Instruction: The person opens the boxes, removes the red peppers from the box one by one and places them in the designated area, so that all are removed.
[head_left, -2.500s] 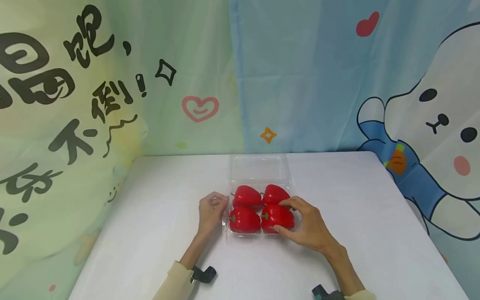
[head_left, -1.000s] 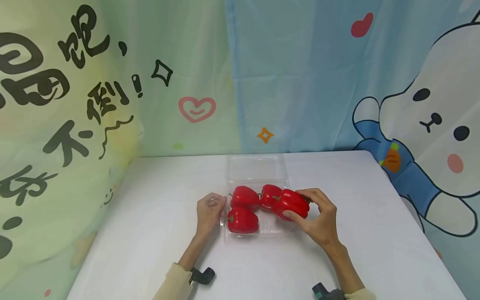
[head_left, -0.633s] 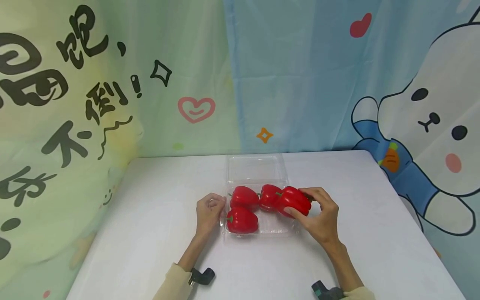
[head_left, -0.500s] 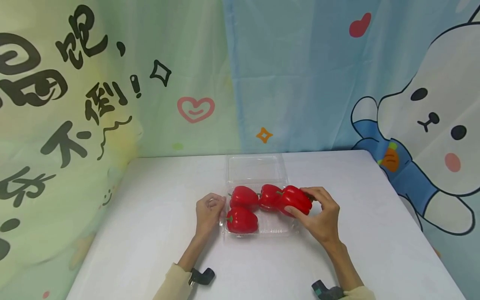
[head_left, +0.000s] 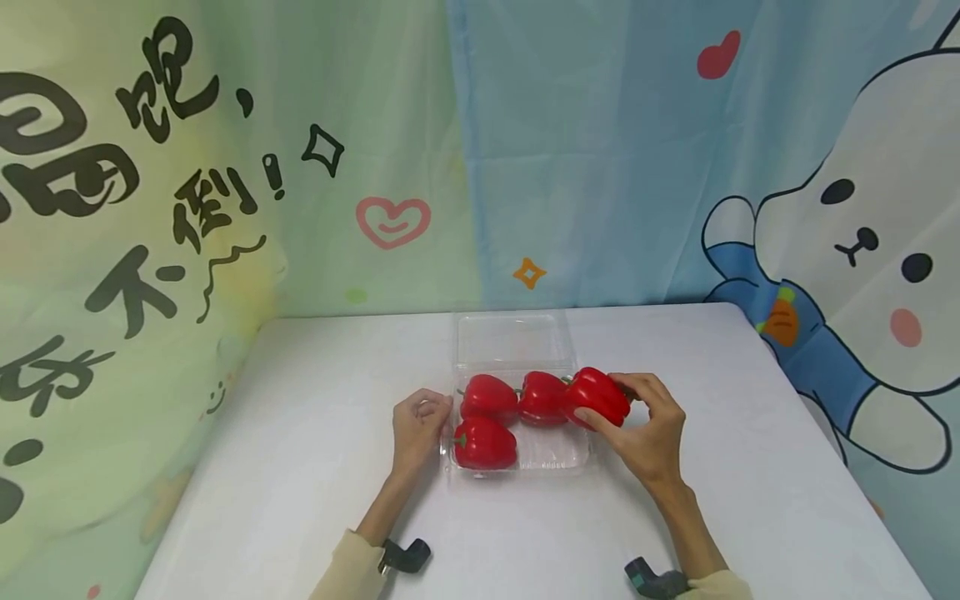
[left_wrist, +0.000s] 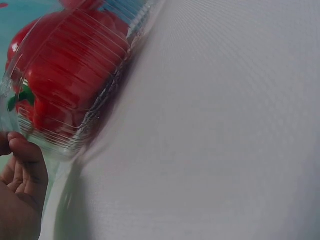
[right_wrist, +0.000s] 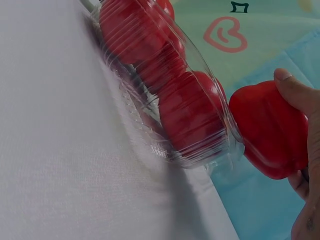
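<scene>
My right hand (head_left: 651,429) grips a red bell pepper (head_left: 602,395) between thumb and fingers, at the right side of a clear plastic clamshell box (head_left: 553,452). In the right wrist view the held bell pepper (right_wrist: 267,130) is beyond the box wall, raised off the table. Three more red bell peppers stay in the box: one back left (head_left: 487,397), one back right (head_left: 542,398), one front left (head_left: 483,443). The box's front right part is bare. On the left, my left hand (head_left: 418,423) pinches the box's rim; thumb and forefinger meet there in the left wrist view.
The box's clear lid (head_left: 513,340) lies folded back toward the far table edge. A white cloth covers the table (head_left: 337,367). Behind it hangs a printed curtain (head_left: 585,167) with a cartoon bear and lettering.
My right hand has lifted the front right bell pepper out of its place and carried it back and to the right, past the box's side. The left hand has kept its place at the rim.
</scene>
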